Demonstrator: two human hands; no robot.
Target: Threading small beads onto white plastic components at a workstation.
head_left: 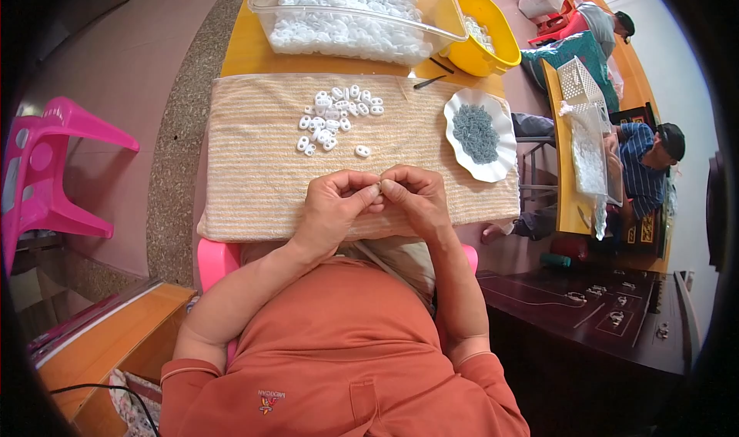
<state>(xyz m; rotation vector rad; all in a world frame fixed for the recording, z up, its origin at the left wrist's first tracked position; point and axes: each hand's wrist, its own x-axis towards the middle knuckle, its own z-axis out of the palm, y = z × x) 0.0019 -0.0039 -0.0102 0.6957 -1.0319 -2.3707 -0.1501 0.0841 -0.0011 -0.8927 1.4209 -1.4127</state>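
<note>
My left hand (336, 202) and my right hand (416, 198) meet over the near part of a striped towel (254, 160). Thumbs and fingertips of both are pinched together around something too small and too covered to make out. Just beyond them lies a single white two-holed plastic piece (362, 151). Farther off, a loose pile of the same white pieces (332, 115) rests on the cloth. To the right stands a white scalloped dish (503, 146) holding many small grey pieces (476, 133).
A clear plastic bin (350, 25) full of white pieces stands at the table's far side, beside a yellow basin (493, 61). A dark thin tool (429, 82) lies near the towel's far edge. A pink stool (58, 167) is at left. Other people sit at tables on the right.
</note>
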